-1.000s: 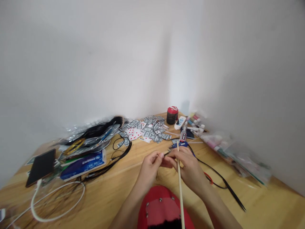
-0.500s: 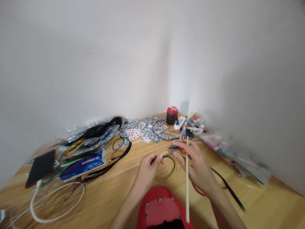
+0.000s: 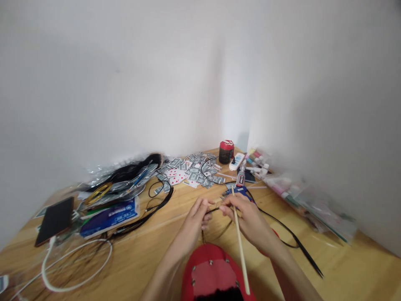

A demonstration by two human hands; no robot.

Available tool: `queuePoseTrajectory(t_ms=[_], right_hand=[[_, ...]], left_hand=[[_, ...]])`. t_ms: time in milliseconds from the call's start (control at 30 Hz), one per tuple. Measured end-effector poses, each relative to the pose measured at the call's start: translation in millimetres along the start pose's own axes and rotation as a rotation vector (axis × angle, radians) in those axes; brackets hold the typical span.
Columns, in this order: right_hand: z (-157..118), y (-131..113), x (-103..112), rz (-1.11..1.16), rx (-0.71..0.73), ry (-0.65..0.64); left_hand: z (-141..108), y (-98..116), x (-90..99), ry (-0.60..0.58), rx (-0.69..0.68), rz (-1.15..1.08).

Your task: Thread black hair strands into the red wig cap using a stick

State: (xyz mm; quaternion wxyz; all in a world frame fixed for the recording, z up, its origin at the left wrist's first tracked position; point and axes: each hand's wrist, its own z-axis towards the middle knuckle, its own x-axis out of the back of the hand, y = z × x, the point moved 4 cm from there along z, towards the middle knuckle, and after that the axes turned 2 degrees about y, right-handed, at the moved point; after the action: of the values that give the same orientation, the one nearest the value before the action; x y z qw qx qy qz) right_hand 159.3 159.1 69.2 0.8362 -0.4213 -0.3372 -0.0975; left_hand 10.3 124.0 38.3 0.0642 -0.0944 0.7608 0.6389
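A thin dark strand [image 3: 214, 209] runs between my two hands over the red head form [image 3: 209, 267] at the bottom middle. My left hand [image 3: 196, 217] is closed, its fingertips pinching the strand's left part. My right hand [image 3: 246, 215] is closed too, thumb and forefinger at the strand's other end. A long pale stick [image 3: 240, 246] is held in the right hand, slanting down over the red form. Blue-handled pliers [image 3: 239, 190] lie on the table just beyond the right fingers.
A wooden table [image 3: 150, 251] bears playing cards [image 3: 177, 175], a red-lidded jar [image 3: 226, 151], a blue box [image 3: 109, 217], a black tablet [image 3: 54, 221], a white cable [image 3: 77, 286], black hair [image 3: 131, 169], plastic bags [image 3: 310, 200] and black tweezers [image 3: 308, 257].
My right hand has come left and down, its fingers closing at the dark strand, and the stick's upper end has swung left. My left hand has shifted slightly, turning its fingers.
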Motion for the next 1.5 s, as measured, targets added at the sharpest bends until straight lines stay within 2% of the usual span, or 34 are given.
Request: queuePoseTrajectory(t_ms=[133, 233, 300, 367, 467, 533, 600, 667, 767, 1100, 1267, 1367, 1500], right_hand=[[0, 5, 2, 0.048, -0.038, -0.026], [2, 13, 7, 0.07, -0.071, 0.001], [2, 19, 16, 0.061, -0.105, 0.092], [-2, 19, 29, 0.038, -0.134, 0.236], [-10, 8, 41, 0.002, -0.062, 0.381], [-13, -3, 34, 0.007, 0.041, 0.316], [-13, -9, 18, 0.038, 0.078, 0.154], [-10, -10, -1, 0.081, 0.038, 0.006], [-4, -8, -16, 0.127, -0.011, -0.082], [-1, 0, -4, 0.279, -0.097, -0.08], [0, 14, 1, 0.358, -0.156, -0.081], [1, 20, 6, 0.386, -0.2, -0.069], [2, 25, 14, 0.414, -0.254, -0.043]], left_hand=[[-6, 5, 1.7, -0.073, 0.1, -0.112], [-8, 9, 4.1, -0.082, 0.113, -0.161], [-7, 9, 5.9, -0.075, 0.097, -0.178], [-6, 8, 6.9, -0.073, 0.084, -0.181], [-5, 5, 6.5, -0.069, 0.074, -0.167], [-5, 4, 4.5, -0.079, 0.08, -0.151], [-6, 4, 2.0, -0.097, 0.09, -0.138], [-8, 4, 0.4, -0.11, 0.098, -0.131], [-8, 6, 0.6, -0.112, 0.101, -0.129], [-10, 11, 3.6, -0.07, 0.101, -0.052], [-13, 13, 7.3, -0.127, 0.077, 0.122], [-14, 16, 11.6, -0.148, 0.052, 0.188], [-13, 22, 21.6, -0.111, 0.015, 0.183]])
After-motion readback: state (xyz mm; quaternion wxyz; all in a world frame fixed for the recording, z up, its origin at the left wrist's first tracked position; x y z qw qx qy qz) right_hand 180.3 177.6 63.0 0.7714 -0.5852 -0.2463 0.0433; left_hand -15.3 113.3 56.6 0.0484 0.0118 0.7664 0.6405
